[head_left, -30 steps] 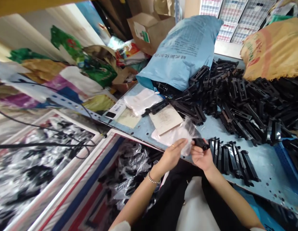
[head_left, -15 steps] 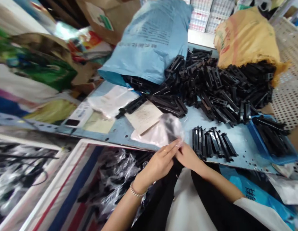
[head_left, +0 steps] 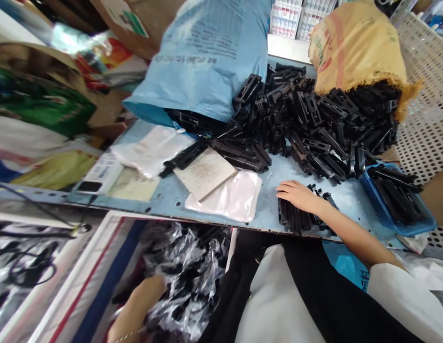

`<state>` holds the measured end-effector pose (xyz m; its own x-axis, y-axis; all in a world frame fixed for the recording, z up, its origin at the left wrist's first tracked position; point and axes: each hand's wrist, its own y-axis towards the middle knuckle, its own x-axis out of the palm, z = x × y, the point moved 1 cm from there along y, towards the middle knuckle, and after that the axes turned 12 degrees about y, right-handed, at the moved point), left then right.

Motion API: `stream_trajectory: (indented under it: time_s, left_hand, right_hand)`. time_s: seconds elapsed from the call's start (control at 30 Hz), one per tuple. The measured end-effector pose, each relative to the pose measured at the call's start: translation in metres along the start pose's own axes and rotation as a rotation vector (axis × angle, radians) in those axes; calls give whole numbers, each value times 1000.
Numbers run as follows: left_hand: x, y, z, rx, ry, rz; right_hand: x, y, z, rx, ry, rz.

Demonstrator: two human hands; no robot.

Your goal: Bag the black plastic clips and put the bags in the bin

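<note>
My right hand (head_left: pixel 296 194) lies with its fingers stretched out over the far ends of a row of black plastic parts (head_left: pixel 294 216) near the table's front edge. It touches the row, but no part is visibly gripped. My left hand (head_left: pixel 151 289) is low down, over a large striped sack of clear-bagged black parts (head_left: pixel 192 281); motion smears it and its fingers do not show. A stack of clear plastic bags (head_left: pixel 239 197) sits on the table, with a dirty cream-coloured square block (head_left: pixel 206 174) on top of its left part.
A heap of black parts (head_left: pixel 314 124) spills from a blue sack (head_left: pixel 207 57) and a yellow sack (head_left: pixel 357 47) behind. To the right is a blue basket (head_left: pixel 380 209) of similar parts. More clear bags (head_left: pixel 151 150) lie at the left, near a white box (head_left: pixel 99 174).
Both hands were together at the table edge on a clear bag with something dark inside. The left has dropped to the striped sack, the right has moved right onto the row.
</note>
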<state>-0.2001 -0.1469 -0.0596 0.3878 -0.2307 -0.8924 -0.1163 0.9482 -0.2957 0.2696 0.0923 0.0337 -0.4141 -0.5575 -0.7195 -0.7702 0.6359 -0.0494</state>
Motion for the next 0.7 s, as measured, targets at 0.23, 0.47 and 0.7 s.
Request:
stream_trajectory:
  time_s: [0.23,0.47,0.7]
  left_hand:
    - [-19,70,167,179,-193,361]
    - [-15,142,243,219,-93,320]
    - [-30,156,217,111,-433,101]
  right_hand:
    - [-28,6,-26,78,363,224]
    - [32,17,-45,352,1319,589]
    - [69,48,-60,337,1715,607]
